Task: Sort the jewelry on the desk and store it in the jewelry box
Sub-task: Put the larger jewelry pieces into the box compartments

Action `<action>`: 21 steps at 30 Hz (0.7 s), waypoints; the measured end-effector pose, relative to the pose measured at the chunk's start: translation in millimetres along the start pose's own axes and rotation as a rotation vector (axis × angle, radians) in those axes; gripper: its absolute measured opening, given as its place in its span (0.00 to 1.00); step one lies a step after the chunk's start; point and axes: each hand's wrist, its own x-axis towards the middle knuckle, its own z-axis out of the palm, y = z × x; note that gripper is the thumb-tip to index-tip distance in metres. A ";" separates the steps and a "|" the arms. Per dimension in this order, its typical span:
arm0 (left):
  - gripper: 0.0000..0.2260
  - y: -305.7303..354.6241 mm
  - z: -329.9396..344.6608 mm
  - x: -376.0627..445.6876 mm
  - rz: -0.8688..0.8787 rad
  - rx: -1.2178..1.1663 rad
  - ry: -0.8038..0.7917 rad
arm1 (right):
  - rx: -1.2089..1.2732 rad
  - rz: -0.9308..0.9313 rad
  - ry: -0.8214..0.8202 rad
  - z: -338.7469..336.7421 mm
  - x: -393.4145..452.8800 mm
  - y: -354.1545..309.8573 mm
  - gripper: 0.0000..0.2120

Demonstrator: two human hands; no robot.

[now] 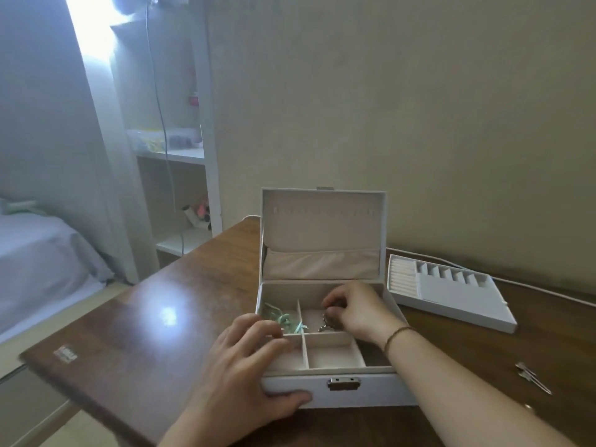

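Observation:
A white jewelry box point(322, 390) stands open on the brown desk point(154, 317), its lid upright. My left hand point(248, 366) grips the box's front left corner, fingers over the rim and thumb on the front wall. My right hand point(358, 309) reaches into the back right compartment, fingers pinched on a dark metal jewelry piece point(327, 322) that hangs down into it. A mint green jewelry piece point(283, 317) lies in the back left compartment. The two front compartments show only beige lining.
The box's removable white tray point(458, 293) with ring rolls and small slots lies on the desk to the right. Silver hair clips point(532, 377) rest near the right edge. A white cable runs along the wall. A shelf and a bed stand to the left.

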 end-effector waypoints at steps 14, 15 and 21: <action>0.22 3.0 -2.0 2.3 -0.005 -0.041 0.008 | -0.451 -0.133 -0.125 -22.0 -0.5 -17.0 0.14; 0.21 2.8 -1.8 1.6 -0.007 -0.043 0.003 | -0.527 -0.145 -0.174 -23.3 -0.1 -20.4 0.14; 0.20 3.7 -2.1 1.6 0.009 -0.047 0.004 | -0.617 -0.212 -0.236 -13.6 8.7 -26.2 0.05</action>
